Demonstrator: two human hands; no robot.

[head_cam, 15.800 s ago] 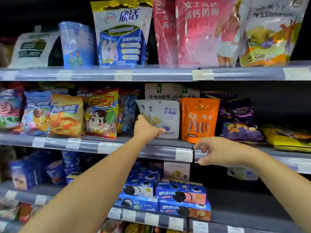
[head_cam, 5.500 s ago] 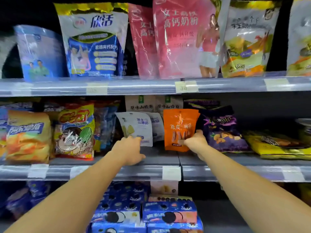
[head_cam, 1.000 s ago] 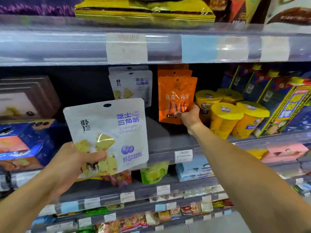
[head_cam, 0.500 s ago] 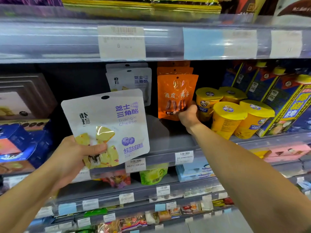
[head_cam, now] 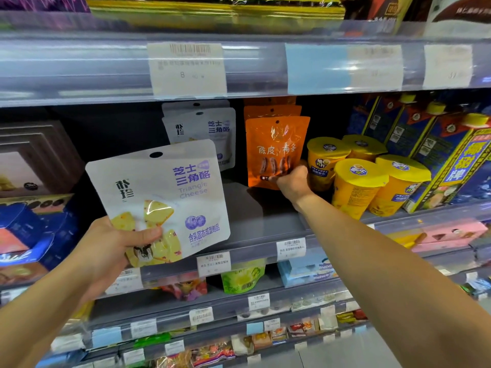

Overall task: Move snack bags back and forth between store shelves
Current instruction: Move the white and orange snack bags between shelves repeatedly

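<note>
Two snack bags are in hand at once. The left hand (head_cam: 106,251) grips a white cheese bag (head_cam: 164,197) by its lower left corner, thumb across the front and fingers curled behind. It holds the bag upright in the air just off the front edge of the grey shelf (head_cam: 260,221), left of the shelf's middle. The right hand (head_cam: 292,183) reaches over the shelf and pinches the bottom of an orange bag (head_cam: 276,150). That bag stands upright toward the back of the shelf, at the head of a row of matching orange bags (head_cam: 271,110). We cannot tell whether its base rests on the shelf. We judge this to be a placing or a picking step, and cannot say which. If placing, the next move calls for carrying the white bag in over the shelf's lip. It would then be set base down on the bare stretch of shelf and leaned against the matching white bags (head_cam: 210,128) at the back. The white bag's front shows cheese triangles and the orange bag's shows dark strips, whether printed or seen through a window we cannot tell. Lidded yellow cups (head_cam: 356,184) stand on the right part of the shelf, their contents hidden.
</note>
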